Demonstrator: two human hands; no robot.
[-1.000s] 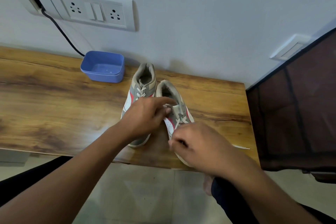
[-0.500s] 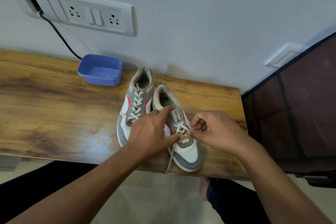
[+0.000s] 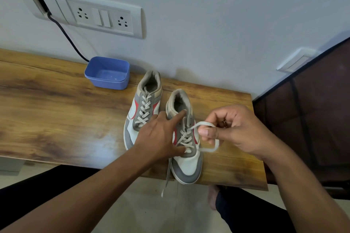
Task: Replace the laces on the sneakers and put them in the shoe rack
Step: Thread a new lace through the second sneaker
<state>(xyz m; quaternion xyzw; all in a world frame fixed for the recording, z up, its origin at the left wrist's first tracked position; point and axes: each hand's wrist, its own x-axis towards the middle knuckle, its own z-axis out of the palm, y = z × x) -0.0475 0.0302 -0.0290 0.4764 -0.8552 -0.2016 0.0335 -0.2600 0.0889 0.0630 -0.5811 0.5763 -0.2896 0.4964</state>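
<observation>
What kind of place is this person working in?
Most likely a room in a home: a wooden table stands against a painted wall with a socket-and-switch panel, over a pale floor, and a sneaker on it has a loose lace.

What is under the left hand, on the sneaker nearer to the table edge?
The left hand presses on the right sneaker; crossed laces show between its forefinger and thumb. The palm covers that sneaker's inner side and part of the other sneaker's toe.
</observation>
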